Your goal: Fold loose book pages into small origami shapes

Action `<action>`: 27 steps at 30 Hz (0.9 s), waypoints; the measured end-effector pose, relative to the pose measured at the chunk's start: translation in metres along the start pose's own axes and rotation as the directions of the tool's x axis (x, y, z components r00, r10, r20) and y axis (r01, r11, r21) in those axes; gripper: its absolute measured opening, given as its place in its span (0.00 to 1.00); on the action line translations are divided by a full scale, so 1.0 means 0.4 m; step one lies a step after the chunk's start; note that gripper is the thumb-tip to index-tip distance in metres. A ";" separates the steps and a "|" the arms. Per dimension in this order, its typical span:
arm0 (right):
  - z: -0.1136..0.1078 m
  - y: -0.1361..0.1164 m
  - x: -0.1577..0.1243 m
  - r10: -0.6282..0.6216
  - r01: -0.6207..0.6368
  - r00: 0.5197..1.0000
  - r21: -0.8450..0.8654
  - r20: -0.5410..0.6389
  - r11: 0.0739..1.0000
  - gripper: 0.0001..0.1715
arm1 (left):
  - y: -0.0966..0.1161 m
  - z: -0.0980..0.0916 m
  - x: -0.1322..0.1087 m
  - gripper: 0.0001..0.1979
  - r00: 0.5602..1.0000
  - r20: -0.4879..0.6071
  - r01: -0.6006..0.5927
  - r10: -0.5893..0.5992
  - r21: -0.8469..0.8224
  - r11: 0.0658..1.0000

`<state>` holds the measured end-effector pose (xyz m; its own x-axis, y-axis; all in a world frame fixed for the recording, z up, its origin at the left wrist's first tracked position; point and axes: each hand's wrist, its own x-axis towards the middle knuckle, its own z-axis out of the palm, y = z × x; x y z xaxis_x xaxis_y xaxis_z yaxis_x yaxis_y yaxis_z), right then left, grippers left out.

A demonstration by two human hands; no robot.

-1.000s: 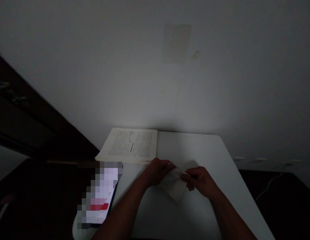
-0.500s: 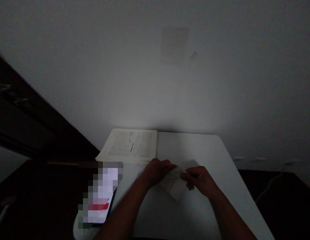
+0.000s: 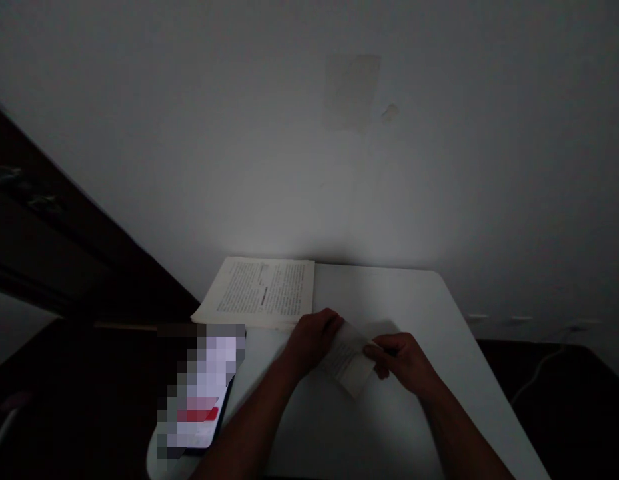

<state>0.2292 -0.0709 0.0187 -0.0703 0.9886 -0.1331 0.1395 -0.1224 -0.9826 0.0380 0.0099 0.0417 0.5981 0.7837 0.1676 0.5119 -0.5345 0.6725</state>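
Clearly, our right hand (image 3: 402, 360) has its thumb and fingers clamped together on the right edge of the paper (image 3: 356, 373), its forearm (image 3: 462, 423) slanting in from the lower right, its knuckles turned up. Our left hand (image 3: 312, 343) bends over the paper's upper left edge with curled fingers in contact; its thumb is hidden, so we cannot tell whether that grip is closed on the sheet. Our left forearm reaches in from the lower left and passes just beside the phone (image 3: 205, 435), whose lit screen is partly blurred out.

The paper, printed with lines of text too dim to read, tilts between our two hands over the middle of the table (image 3: 384, 293), one corner pointing down toward us. Beyond our left hand, a book (image 3: 269, 287) with printed text lies at the table's far left, near the wall (image 3: 289, 167).
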 end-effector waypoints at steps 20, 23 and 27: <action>0.038 0.003 0.002 -0.061 0.059 0.998 -0.149 -0.014 0.987 0.22 | 0.024 0.067 0.029 0.23 0.955 -0.239 0.269 -0.175 0.456 0.848; 0.038 -0.001 0.002 -0.036 0.037 0.999 -0.103 0.004 0.994 0.22 | 0.019 0.067 0.034 0.22 0.967 -0.195 0.238 -0.167 0.442 0.865; 0.035 0.000 0.006 -0.011 0.012 1.000 -0.067 0.011 0.998 0.22 | 0.004 0.073 0.037 0.23 0.964 -0.186 0.249 -0.189 0.389 0.887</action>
<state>0.2153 -0.0699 0.0164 -0.0825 0.9889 -0.1234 0.2043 -0.1044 -0.9733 0.0658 0.0113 0.0242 0.3651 0.9155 0.1691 0.8427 -0.4022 0.3579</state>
